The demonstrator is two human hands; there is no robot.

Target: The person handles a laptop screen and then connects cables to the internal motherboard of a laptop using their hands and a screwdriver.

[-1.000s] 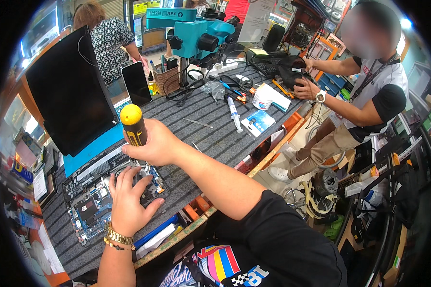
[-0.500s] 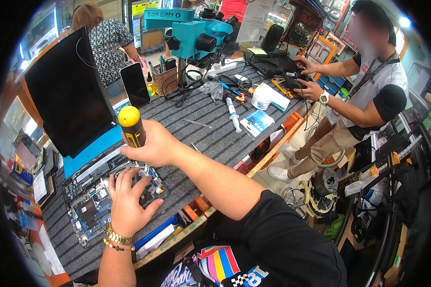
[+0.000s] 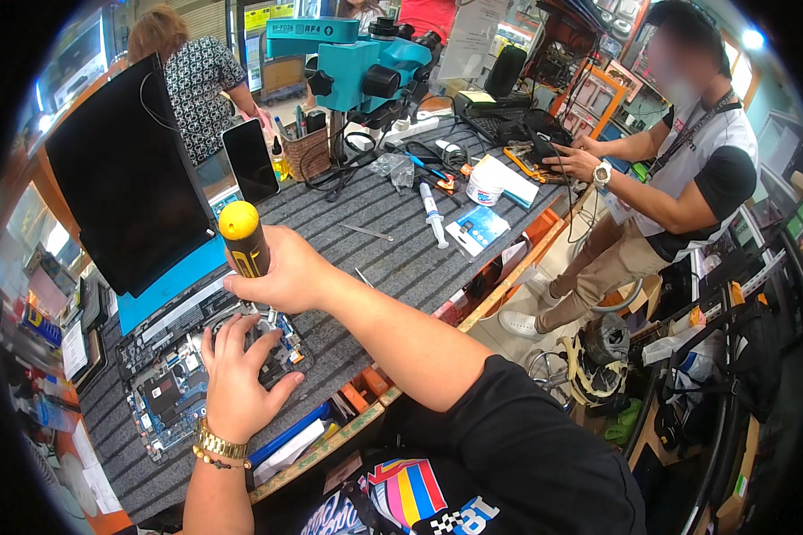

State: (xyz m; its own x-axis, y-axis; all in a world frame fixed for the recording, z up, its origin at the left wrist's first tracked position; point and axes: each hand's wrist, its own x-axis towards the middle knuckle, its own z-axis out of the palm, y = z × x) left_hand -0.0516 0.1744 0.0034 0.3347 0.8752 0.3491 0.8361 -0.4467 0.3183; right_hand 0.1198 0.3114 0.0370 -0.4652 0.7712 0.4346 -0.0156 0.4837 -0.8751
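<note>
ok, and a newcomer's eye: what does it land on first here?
Probably the bright teal microscope, standing at the far side of the grey bench, top centre. Next, the yellow-and-black tool handle, upright in the right grip above the exposed circuit board, where the left grip lies spread. Then the large black screen standing at the left.

Head-worn fisheye, looking down, hands (image 3: 248, 379) near, rim perhaps blurred
</note>
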